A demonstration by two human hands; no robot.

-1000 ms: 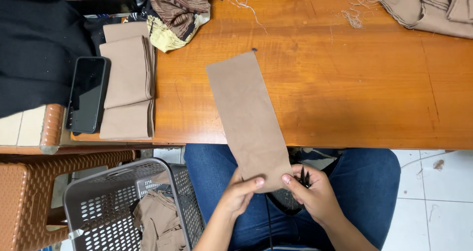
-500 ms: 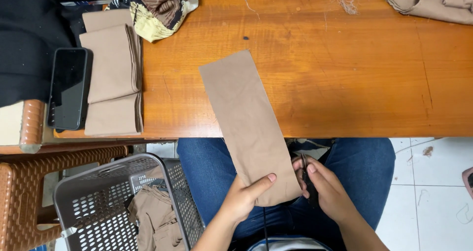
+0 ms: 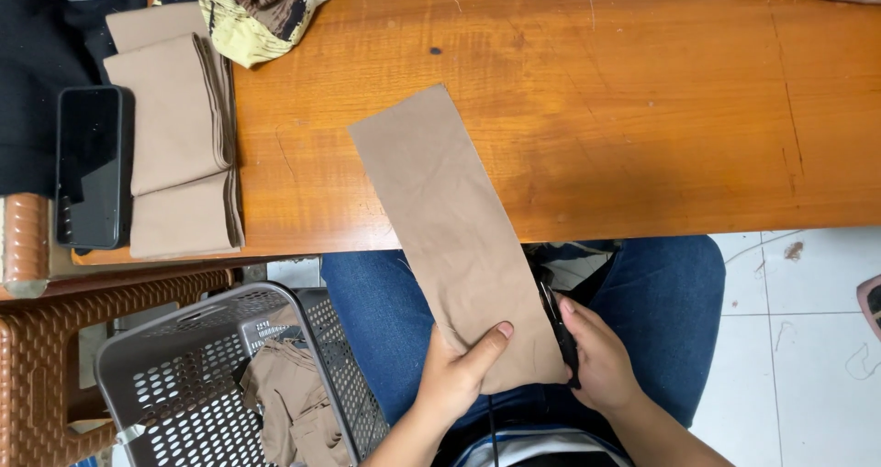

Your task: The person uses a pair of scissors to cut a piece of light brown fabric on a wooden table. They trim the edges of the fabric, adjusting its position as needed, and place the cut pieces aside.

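A long tan fabric strip (image 3: 450, 238) runs from the wooden table (image 3: 642, 109) at frame centre down over the lap. The left hand (image 3: 454, 375) pinches its lower end, thumb on top; the right hand (image 3: 596, 361) grips black scissors (image 3: 558, 329) at its right edge. Folded tan pieces (image 3: 179, 127) and a phone (image 3: 90, 166) lie upper left, a grey basket (image 3: 184, 375) lower left

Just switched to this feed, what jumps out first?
A long tan cloth strip runs from the orange table down to the lap, where the left hand pinches its end. The right hand holds black scissors at its edge. A grey basket sits lower left.
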